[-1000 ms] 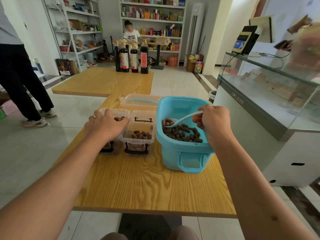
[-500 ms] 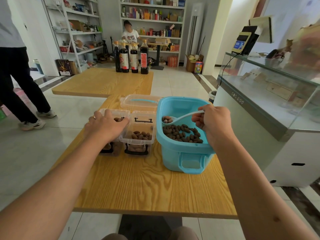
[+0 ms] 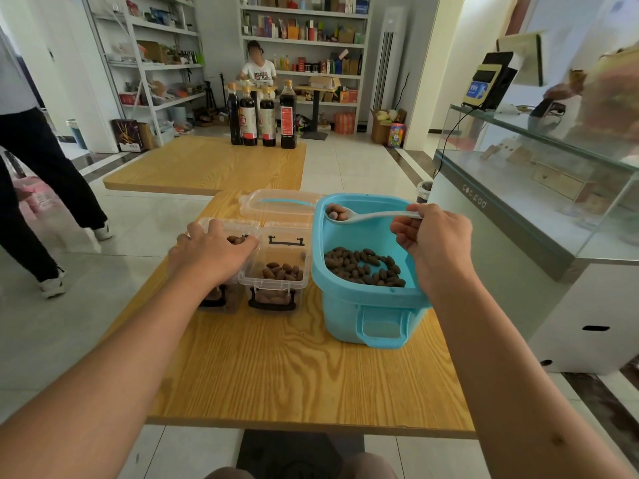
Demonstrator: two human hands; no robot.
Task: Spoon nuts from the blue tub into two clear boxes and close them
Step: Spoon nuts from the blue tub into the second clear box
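**Loaded spoon held over the blue tub**

The right hand grips the handle of a pale plastic spoon, whose bowl carries a few brown nuts above the far left corner of the light blue plastic tub. More nuts lie on the tub's floor. The left hand rests on top of the left clear plastic box, fingers spread and curled over its far rim; how full that box is cannot be judged beneath the hand. The right clear plastic box stands open just beside it, touching the tub, part filled with nuts. A clear lid lies behind the boxes on the wooden table.
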